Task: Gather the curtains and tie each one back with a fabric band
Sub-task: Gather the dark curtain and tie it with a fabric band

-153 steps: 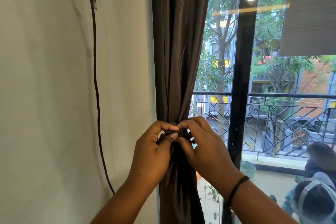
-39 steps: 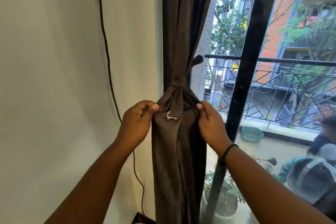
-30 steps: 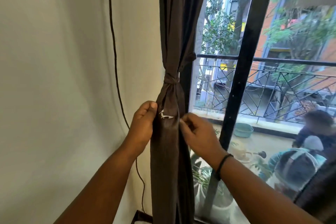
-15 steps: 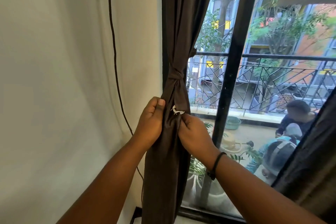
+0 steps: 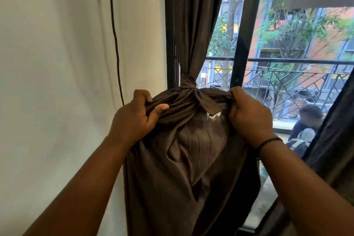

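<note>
A dark brown curtain (image 5: 193, 168) hangs at the window's left edge. It is cinched by a knotted fabric band (image 5: 188, 83) of the same brown cloth, with a short tail hanging below the knot. Just under the band, my left hand (image 5: 134, 119) grips a bunch of curtain fabric on the left side. My right hand (image 5: 247, 113) grips the fabric on the right side. Between the two hands the cloth is spread wide, showing a small white mark (image 5: 213, 116).
A white wall (image 5: 57, 82) with a thin dark cable (image 5: 115, 40) running down it lies to the left. The black window frame (image 5: 242, 44) and glass stand behind the curtain. A second dark curtain (image 5: 337, 140) hangs at the right edge. A balcony railing shows outside.
My hands were close together on the narrow curtain below the band. They have moved apart, pulling the fabric wide to both sides.
</note>
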